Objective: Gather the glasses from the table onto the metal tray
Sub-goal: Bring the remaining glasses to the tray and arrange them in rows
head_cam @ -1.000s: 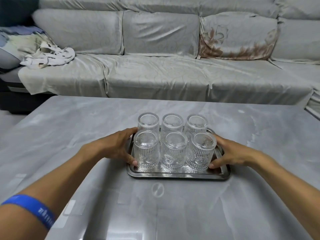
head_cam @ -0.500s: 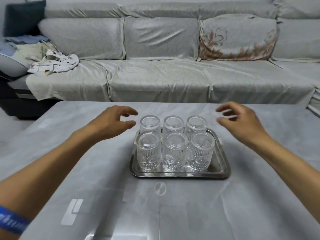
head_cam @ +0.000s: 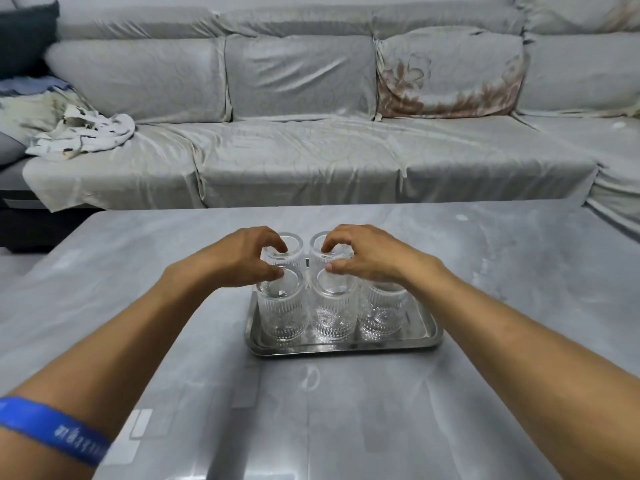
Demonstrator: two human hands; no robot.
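- I judge the gathering all but done: every glass I can see stands on the tray (head_cam: 346, 345), none on the bare tabletop (head_cam: 519, 271).
- My left hand (head_cam: 239, 259) curls over the far-left glass (head_cam: 284, 252), fingertips on its rim; whether it truly grips, I cannot tell.
- My right hand (head_cam: 367, 256) curls likewise over the far-middle glass (head_cam: 327, 247), hiding the tray's far-right corner.
- Next I would only nudge them straight, gently: the glasses stand close together.
- The near-left glass (head_cam: 283, 308) stands just below my left thumb.
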